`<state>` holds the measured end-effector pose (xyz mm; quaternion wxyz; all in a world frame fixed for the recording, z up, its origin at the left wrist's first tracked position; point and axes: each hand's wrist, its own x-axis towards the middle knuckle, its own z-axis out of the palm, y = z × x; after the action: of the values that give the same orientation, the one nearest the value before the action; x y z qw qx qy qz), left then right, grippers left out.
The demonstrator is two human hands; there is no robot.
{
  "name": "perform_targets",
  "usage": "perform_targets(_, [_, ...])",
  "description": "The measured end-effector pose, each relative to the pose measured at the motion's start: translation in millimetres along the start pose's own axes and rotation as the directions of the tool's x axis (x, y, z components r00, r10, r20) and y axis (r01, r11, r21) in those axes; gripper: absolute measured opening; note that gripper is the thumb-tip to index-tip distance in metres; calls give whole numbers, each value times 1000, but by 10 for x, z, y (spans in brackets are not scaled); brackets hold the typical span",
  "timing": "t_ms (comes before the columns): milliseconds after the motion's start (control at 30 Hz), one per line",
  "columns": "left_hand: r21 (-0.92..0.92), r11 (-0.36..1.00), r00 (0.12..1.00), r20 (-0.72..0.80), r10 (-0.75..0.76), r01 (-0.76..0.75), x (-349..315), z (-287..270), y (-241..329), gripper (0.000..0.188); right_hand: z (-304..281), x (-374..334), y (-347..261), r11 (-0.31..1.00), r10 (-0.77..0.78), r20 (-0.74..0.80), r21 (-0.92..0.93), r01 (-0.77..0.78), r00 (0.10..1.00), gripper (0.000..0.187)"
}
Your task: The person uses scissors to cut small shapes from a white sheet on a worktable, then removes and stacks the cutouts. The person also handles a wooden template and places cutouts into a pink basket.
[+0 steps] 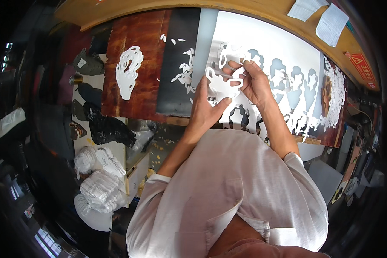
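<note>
Both hands are over the worktable, in front of my chest. My left hand (205, 105) grips a flat white cut-out piece (221, 87) with looped openings, its thumb lying on the lower edge. At the piece's right side, my right hand (257, 84) pinches a small white part between thumb and fingers; whether that part is joined to the piece cannot be made out. Behind and right of the hands lies a large white sheet (262, 32) with a row of shaped holes. Small oval white offcuts (184, 73) are scattered left of my left hand.
On a red-brown board (148, 34) at left rests a stack of white cut-outs (129, 73). White scraps (337, 96) heap at the far right beside a brown shaped tool (327, 95). A yellow beam (262, 9) crosses the back. Wrapped white bundles (99, 189) stand lower left.
</note>
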<state>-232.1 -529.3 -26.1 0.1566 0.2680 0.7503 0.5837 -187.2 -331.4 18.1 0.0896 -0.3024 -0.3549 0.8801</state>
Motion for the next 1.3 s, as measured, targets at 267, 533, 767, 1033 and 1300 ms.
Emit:
perform_targets(267, [-639, 650, 889, 123, -441, 411, 55, -323, -395, 24, 190, 296, 353, 999, 51, 148, 8, -53, 988, 27])
perform_targets(533, [-432, 882, 846, -385, -370, 189, 416, -2033, -263, 28, 1938, 1049, 753, 986, 108, 272, -151, -68, 956, 21])
perform_targets(767, [-622, 766, 808, -363, -465, 162, 275, -2410, -296, 29, 2197, 1308, 934, 940, 175, 322, -337, -60, 930, 30])
perform_targets(1033, [-551, 798, 822, -318, -472, 245, 114, -1460, -660, 29, 1304, 534, 928, 198, -35, 704, -690, 696, 709, 42])
perform_targets(1300, [-272, 921, 901, -259, -348, 278, 101, -1017, -647, 34, 960, 561, 1110, 50, -78, 763, -640, 767, 642, 20])
